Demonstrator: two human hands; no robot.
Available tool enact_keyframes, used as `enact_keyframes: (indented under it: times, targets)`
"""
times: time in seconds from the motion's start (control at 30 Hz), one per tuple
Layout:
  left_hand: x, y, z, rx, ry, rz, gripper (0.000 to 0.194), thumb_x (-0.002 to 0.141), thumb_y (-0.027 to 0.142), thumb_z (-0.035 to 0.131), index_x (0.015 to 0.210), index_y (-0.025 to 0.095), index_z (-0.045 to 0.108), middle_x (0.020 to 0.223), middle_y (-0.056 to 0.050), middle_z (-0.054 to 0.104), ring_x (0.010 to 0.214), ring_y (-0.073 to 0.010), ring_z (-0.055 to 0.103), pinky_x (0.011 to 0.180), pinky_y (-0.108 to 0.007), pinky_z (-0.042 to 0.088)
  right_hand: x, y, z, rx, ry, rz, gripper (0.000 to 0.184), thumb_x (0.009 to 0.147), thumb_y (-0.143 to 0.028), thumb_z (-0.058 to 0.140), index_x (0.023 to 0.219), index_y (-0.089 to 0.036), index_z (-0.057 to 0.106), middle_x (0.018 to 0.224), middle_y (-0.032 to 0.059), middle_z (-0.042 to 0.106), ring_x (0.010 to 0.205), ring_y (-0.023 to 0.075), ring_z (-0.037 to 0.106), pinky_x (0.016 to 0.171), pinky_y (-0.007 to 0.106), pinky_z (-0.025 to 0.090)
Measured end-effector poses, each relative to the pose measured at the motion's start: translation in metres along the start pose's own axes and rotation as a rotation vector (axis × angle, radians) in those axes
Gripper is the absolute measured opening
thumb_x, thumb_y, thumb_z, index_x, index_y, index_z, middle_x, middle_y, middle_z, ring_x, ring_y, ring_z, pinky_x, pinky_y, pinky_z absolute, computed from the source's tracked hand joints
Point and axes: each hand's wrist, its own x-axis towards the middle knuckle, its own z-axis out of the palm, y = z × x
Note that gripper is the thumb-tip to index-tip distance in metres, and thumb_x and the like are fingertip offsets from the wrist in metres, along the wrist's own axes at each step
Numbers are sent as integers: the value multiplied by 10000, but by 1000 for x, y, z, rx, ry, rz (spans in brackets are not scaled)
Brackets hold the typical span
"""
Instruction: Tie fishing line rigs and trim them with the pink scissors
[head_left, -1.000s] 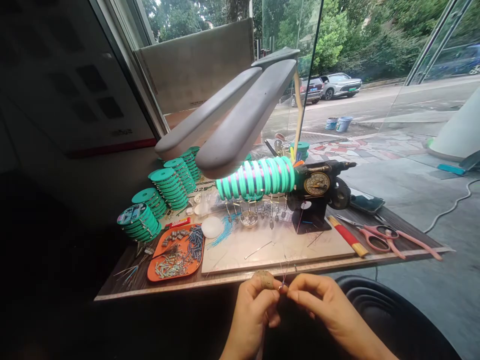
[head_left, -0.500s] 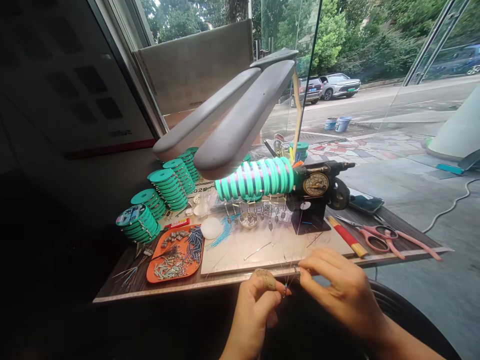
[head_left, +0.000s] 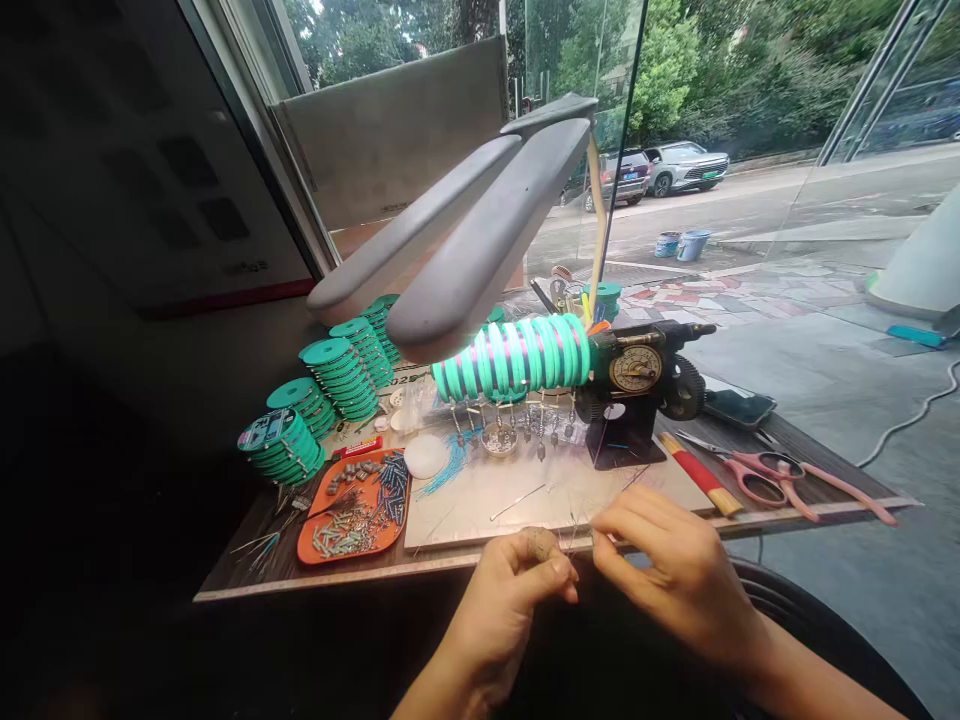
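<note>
My left hand (head_left: 510,600) is closed in a pinch just in front of the table's near edge, the thumb pressed against a forefinger wrapped in a worn covering. Fine strands of fishing line (head_left: 573,522) show faintly by its fingertips. To its right, my right hand (head_left: 667,565) is closed too, thumb and forefinger pinched on the thin line. Any small part inside either pinch is hidden. Behind the hands lies a pale board (head_left: 465,520) with a thin metal needle-like tool (head_left: 517,502) on it.
An orange tray (head_left: 306,548) holds small metal parts and sleeves. Green spools (head_left: 281,450) are stacked at left. A black winding device (head_left: 637,385) carries a row of green spools (head_left: 517,355) under a grey lamp (head_left: 487,230). Pink-handled scissors (head_left: 757,480) and a red-wrapped stick (head_left: 697,470) lie right.
My left hand has turned so its thumb lies over the forefinger, and the small bluish piece at its fingertips is now hidden. My right hand has shifted slightly left and down. The view moved slightly.
</note>
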Motion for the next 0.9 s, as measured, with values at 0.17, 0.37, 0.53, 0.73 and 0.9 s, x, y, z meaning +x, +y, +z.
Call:
enact_keyframes:
  times: [0.17, 0.37, 0.53, 0.73, 0.9]
  targets:
    - [-13, 14, -25, 171, 48, 44, 195, 659, 257, 676, 582, 139, 542, 612, 19, 480, 558, -97, 420, 595, -230, 323, -3, -5, 8, 107, -89, -38, 189, 821, -103, 440, 700, -172, 568, 611, 19, 542, 588, 144, 479, 540, 255, 349]
    - [-45, 46, -47, 523, 79, 81, 255, 717, 317, 619, 551, 140, 540, 711, -5, 442, 641, -126, 439, 567, -233, 353, -3, -13, 32, 15, -109, -162, 247, 851, -106, 378, 795, -155, 614, 680, 54, 602, 613, 165, 516, 552, 274, 400]
    - [-47, 53, -50, 469, 83, 99, 226, 695, 276, 656, 548, 133, 562, 755, -8, 466, 649, -113, 442, 571, -224, 357, 11, -8, 59, -140, -6, -243, 261, 862, -117, 381, 963, -48, 611, 905, 199, 651, 755, 282, 572, 608, 397, 436]
    - [-36, 28, -54, -187, 156, 3, 120, 690, 218, 703, 714, 108, 661, 690, 6, 541, 594, -62, 452, 660, -202, 388, 3, -2, 58, 43, 78, -439, 255, 883, -85, 349, 870, -145, 597, 781, 79, 672, 731, 184, 608, 701, 324, 485]
    - [-27, -11, -32, -784, 179, 0, 118, 631, 174, 753, 687, 112, 670, 796, -21, 624, 631, -77, 527, 747, -269, 449, 1, -30, 33, 699, 99, 239, 98, 830, -148, 524, 862, -214, 589, 789, 21, 660, 741, 141, 637, 661, 205, 519]
